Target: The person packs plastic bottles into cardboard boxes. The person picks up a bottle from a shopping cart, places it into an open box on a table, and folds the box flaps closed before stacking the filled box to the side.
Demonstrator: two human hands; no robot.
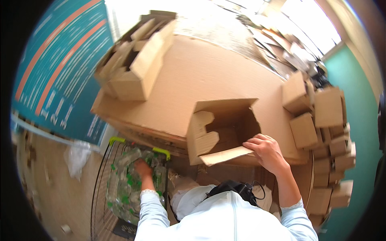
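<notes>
My right hand (pixel 263 150) grips the front flap of an open cardboard box (pixel 195 142), thumb and fingers closed on its edge. The box stands tilted toward me at the near edge of a large cardboard surface, and its visible inside looks bare. To the left, my left hand (pixel 143 168) reaches down into a dark wire cart (pixel 98 188) with lime-green corner pieces. Clear plastic bottles (pixel 124 193) with green caps fill the cart around that hand. Its fingers are blurred and partly hidden among the bottles, so their grip does not show.
Several open cardboard boxes (pixel 138 76) stand together on the far left of the cardboard surface (pixel 201 64). A stack of small closed boxes (pixel 327 148) rises along the right by a green wall. A teal printed board (pixel 64 72) and a clear plastic bag (pixel 77 158) are at left.
</notes>
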